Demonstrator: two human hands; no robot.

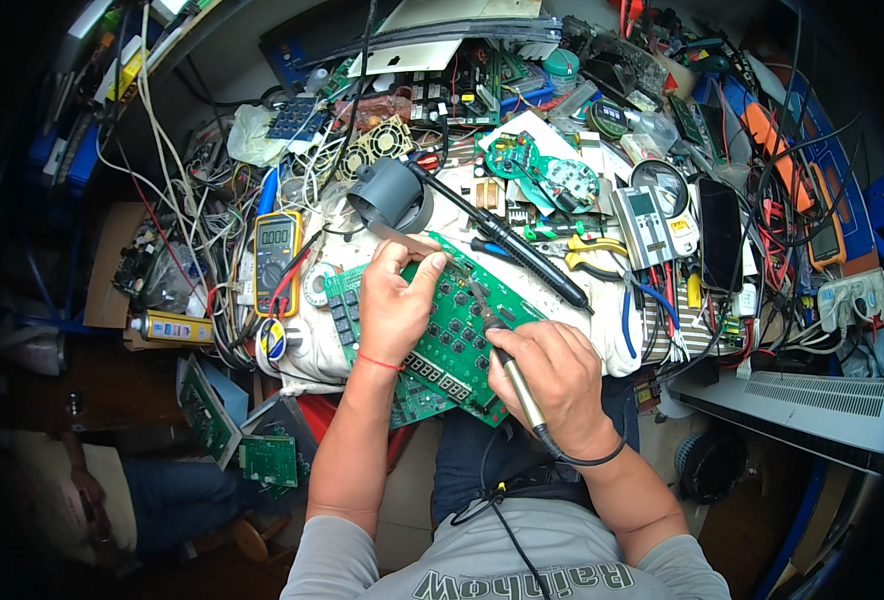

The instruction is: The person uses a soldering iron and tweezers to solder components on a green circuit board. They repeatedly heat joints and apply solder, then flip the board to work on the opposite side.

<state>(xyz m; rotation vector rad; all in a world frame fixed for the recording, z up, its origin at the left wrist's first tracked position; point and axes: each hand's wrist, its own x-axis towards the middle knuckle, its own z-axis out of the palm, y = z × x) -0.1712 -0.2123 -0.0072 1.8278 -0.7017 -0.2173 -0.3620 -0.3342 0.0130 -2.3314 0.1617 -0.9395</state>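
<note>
My right hand (554,372) is closed round the handle of a soldering iron (518,388), whose cord hangs toward my lap. The iron's tip end reaches the upper part of a green circuit board (507,300) carrying several black push buttons and a row of digit displays (436,377). My left hand (399,300) is closed in a pinch on a slim, flat, brownish tool that looks like tweezers (409,240). Its far end points at the board near the iron's tip; whether it touches is too small to tell. A second green board (419,404) lies partly under the first.
Beyond the board lie a grey cylindrical holder (390,196), a black desoldering pump (517,250) and yellow-handled pliers (596,255). A yellow multimeter (278,262) stands to the left, tangled cables around it. Further left sits another person (87,490). A black phone (719,235) lies right.
</note>
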